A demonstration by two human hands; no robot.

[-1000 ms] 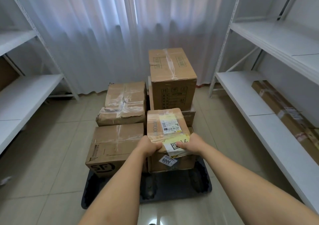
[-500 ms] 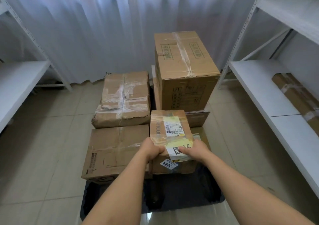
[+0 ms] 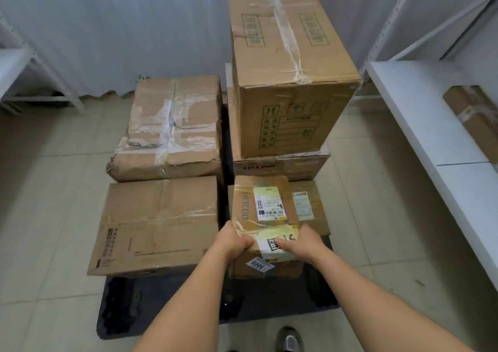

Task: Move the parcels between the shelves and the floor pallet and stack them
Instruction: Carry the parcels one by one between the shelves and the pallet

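1. We stand on a pale tiled floor [image 3: 54, 216] in front of a white curtain [image 3: 121, 28], with white metal shelves on either side
2. We hold a small taped parcel [image 3: 265, 211] with shipping labels on its top; it sits over the near right box [image 3: 312, 208] on the pallet, whose front carries a blue sticker [image 3: 258, 264]. Whether the parcel rests on that box or hangs just above it, we cannot tell
3. Our left hand [image 3: 234, 241] grips the parcel's near left corner, fingers curled round the edge
4. Our right hand [image 3: 301, 241] grips the near right corner, thumb lying across the yellow label
5. The dark floor pallet [image 3: 161, 306] carries the other parcels: a flat box [image 3: 159, 225] just left of ours, a crumpled, heavily taped box [image 3: 172, 125] behind that one, and at the back right a tall box [image 3: 291, 63] stacked on a low printed carton [image 3: 280, 167]
6. On the right shelf [image 3: 420, 114] lies one more brown parcel [image 3: 474, 111], well apart from the pallet
7. The left shelf [image 3: 16, 63] shows only at the frame edge, and a shoe [image 3: 289, 341] peeks in below the pallet
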